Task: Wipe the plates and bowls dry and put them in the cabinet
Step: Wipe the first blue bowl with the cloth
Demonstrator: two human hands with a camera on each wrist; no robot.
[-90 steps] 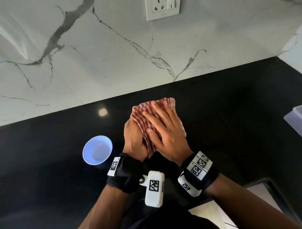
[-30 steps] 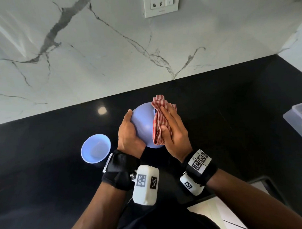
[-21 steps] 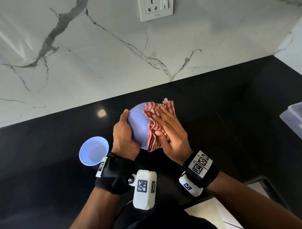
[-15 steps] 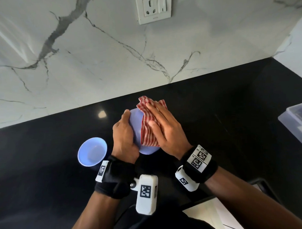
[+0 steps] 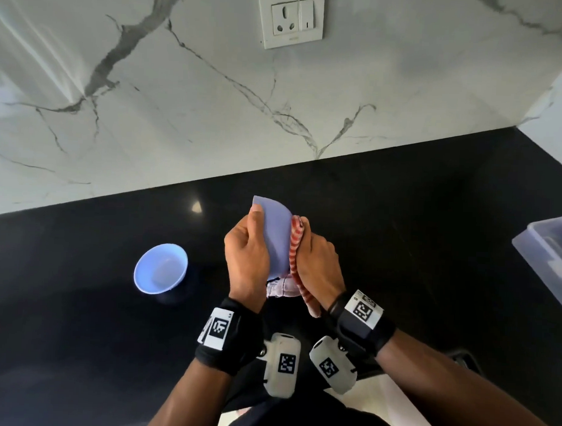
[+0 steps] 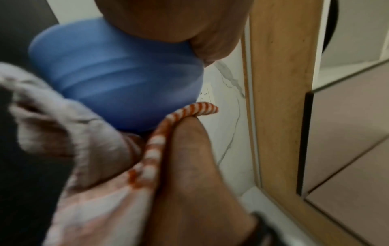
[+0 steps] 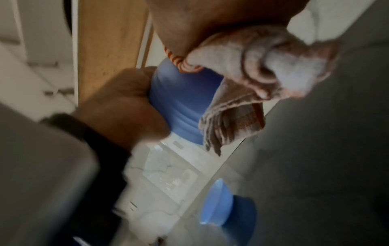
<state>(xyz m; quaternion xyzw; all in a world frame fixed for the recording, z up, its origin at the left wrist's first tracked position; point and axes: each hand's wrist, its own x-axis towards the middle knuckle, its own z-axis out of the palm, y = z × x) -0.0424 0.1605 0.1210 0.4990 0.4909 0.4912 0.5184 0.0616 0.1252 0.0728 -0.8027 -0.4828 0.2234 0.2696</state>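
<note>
Left hand [image 5: 246, 253] is gripping the round blue plastic bowl [image 5: 276, 238] on edge above the black counter [image 5: 432, 218], right hand [image 5: 317, 262] pinching the red-striped cloth [image 5: 296, 245] against its outside. I'd rotate the bowl, and not skip the base ring.

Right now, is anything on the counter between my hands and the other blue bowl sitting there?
Nothing visible. The second bowl stands upright on the black counter, left of the left hand, with bare counter between them. Both hands are occupied, though: the left holds the bowl being wiped, the right hand grips the cloth.
</note>
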